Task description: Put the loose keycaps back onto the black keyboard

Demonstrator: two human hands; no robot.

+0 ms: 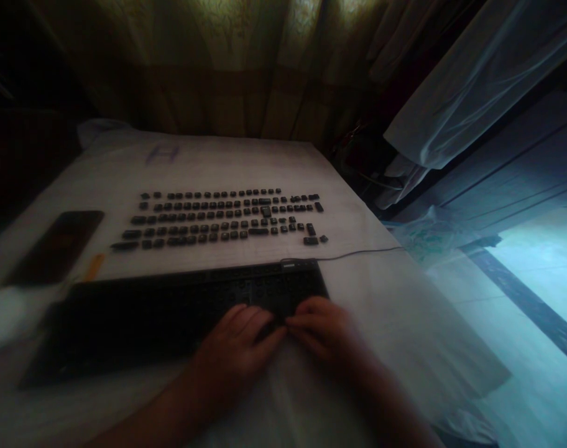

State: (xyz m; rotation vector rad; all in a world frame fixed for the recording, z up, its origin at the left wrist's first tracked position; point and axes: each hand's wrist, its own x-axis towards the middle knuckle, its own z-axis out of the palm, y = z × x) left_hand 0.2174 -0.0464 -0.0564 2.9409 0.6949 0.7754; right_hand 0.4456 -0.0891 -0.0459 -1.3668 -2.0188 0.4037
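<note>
A black keyboard frame (171, 314) lies across the near part of a white-covered table (246, 162). Its keycaps (222, 219) are laid out in rows on the cloth beyond it. My left hand (234, 351) and my right hand (325, 330) rest together at the keyboard's near right edge, fingertips meeting in a pinch over it. The picture is dark and blurred, so what the fingers hold is hidden. A thin cable (362, 252) runs from the keyboard's top right corner to the right.
A dark phone (57, 246) lies at the left with a small orange object (94, 266) beside it. A blurred white thing (8, 314) sits at the left edge. Curtains (227, 68) hang behind the table; pale fabric (474, 81) and a bright floor (535, 298) are on the right.
</note>
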